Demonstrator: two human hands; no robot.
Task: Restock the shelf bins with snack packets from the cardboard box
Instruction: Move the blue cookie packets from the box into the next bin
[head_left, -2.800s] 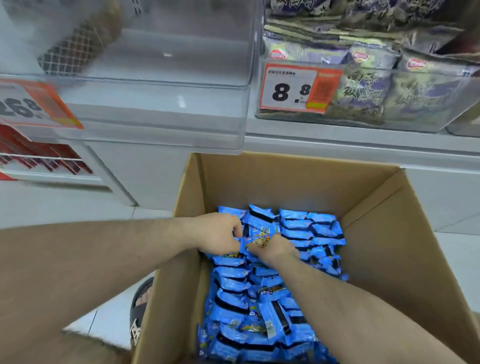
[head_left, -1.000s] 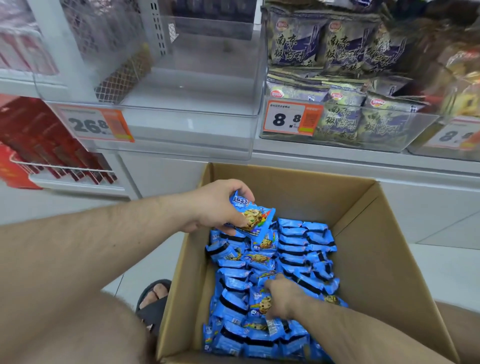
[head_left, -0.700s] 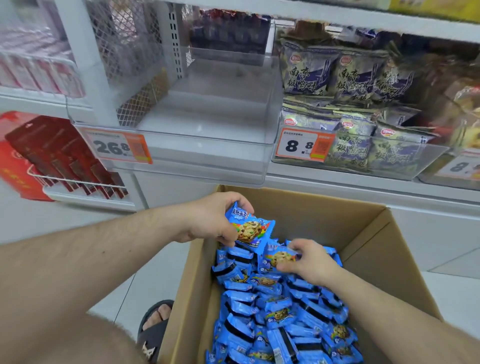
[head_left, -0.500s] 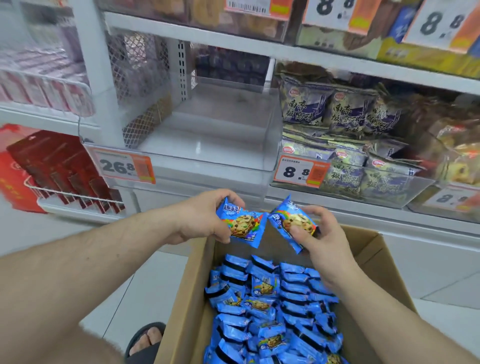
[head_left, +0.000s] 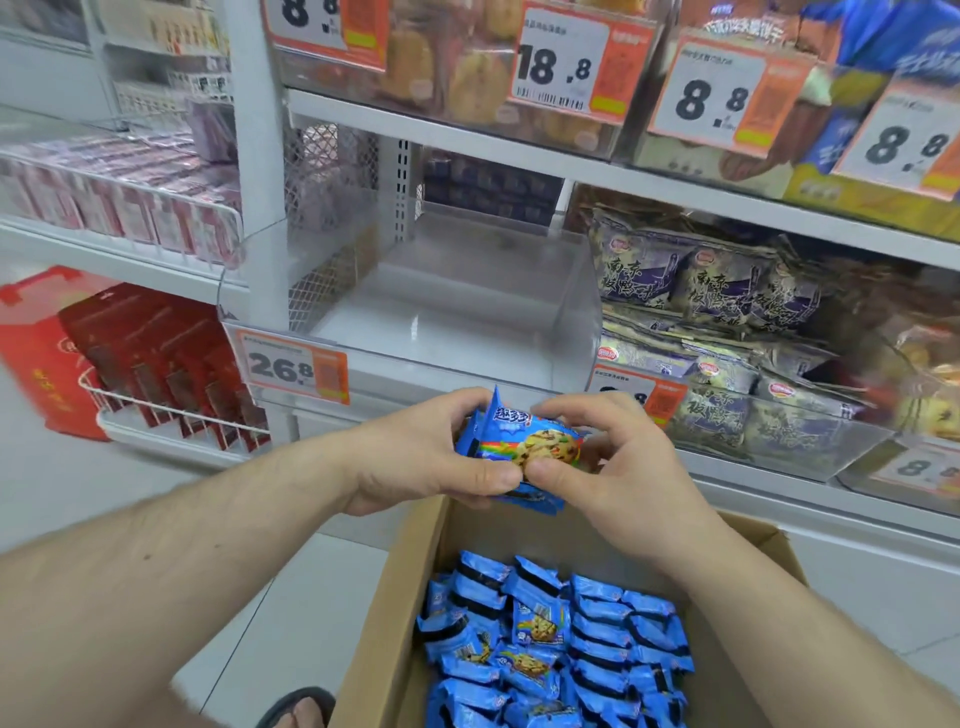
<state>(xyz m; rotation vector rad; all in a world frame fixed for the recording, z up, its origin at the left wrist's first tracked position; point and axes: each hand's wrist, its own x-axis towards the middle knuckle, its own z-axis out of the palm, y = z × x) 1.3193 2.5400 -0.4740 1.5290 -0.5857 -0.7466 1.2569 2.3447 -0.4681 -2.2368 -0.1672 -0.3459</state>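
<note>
Bright, even store light (soft shadows); edges bow and blur, centre sharp.

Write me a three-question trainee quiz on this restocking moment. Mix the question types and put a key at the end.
1. True or false: the clear bin behind the 26.8 price tag already holds blue packets.
2. Multiple choice: the blue packets above the box are held by A) the left hand alone, B) the right hand alone, C) both hands together.
3. Fill in: the spare packets lie in a ____ box on the floor.

Key: 1 false, the bin looks bare; 2 C; 3 cardboard.
</note>
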